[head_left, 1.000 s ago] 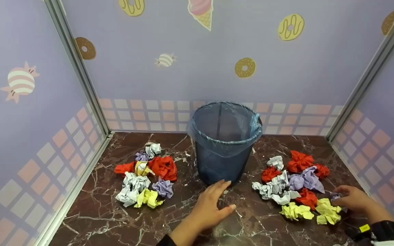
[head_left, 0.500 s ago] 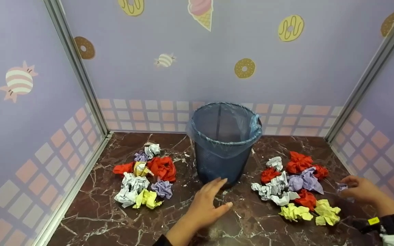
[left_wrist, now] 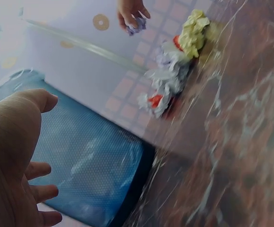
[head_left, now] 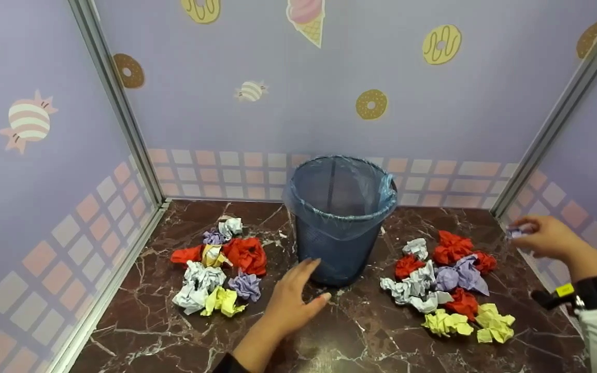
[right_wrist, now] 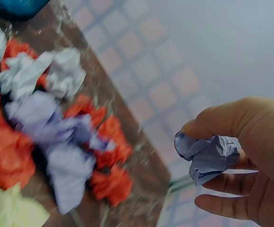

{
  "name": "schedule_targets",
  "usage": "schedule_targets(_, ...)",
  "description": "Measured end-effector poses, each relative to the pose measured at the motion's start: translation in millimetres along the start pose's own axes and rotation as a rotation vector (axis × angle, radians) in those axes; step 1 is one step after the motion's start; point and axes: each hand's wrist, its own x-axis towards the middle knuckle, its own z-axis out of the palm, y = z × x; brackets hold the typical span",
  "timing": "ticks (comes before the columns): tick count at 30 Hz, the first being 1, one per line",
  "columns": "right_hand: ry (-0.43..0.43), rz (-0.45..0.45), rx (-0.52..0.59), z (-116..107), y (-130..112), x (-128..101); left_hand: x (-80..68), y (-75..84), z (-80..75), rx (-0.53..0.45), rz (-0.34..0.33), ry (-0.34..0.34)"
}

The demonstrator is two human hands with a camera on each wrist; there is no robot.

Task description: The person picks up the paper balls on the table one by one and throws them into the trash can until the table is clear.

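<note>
1. The right hand point(head_left: 547, 235) pinches a small crumpled ball of lilac paper point(right_wrist: 208, 156) between thumb and curled fingers, holding it in the air at the right side of the booth, above and to the right of the right-hand heap of paper balls point(head_left: 446, 282).
2. That heap, a mix of red, white, lilac and yellow balls, lies on the dark marble-patterned floor point(head_left: 360, 336), to the right of the bin and apart from it.
3. The left hand point(head_left: 293, 300) is open and holds nothing, its fingers straight and spread, reaching close to the foot of the blue mesh waste bin point(head_left: 337, 217); whether it touches the bin cannot be told.
4. The bin stands upright at the middle of the floor, lined with a blue plastic bag point(head_left: 381, 194).
5. A second heap of crumpled paper point(head_left: 218, 272) lies to the left of the bin.
6. Lilac walls point(head_left: 278, 129) printed with doughnuts and sweets enclose the scene.
</note>
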Motion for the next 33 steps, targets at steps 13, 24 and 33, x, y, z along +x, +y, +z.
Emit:
schedule_targets(13,0.124,-0.107,-0.1,-46,-126,47,-3.4,-38.4,-39.7,0.042,-0.119,0.116)
schedule_targets(24,0.173,-0.274,-0.151,-20,-227,81,-15.0,-68.8,-57.9,0.051,-0.163,0.215)
schedule_targets(33,0.135,-0.427,-0.142,28,-289,101,-18.1,-77.9,-64.4,0.029,-0.217,0.229)
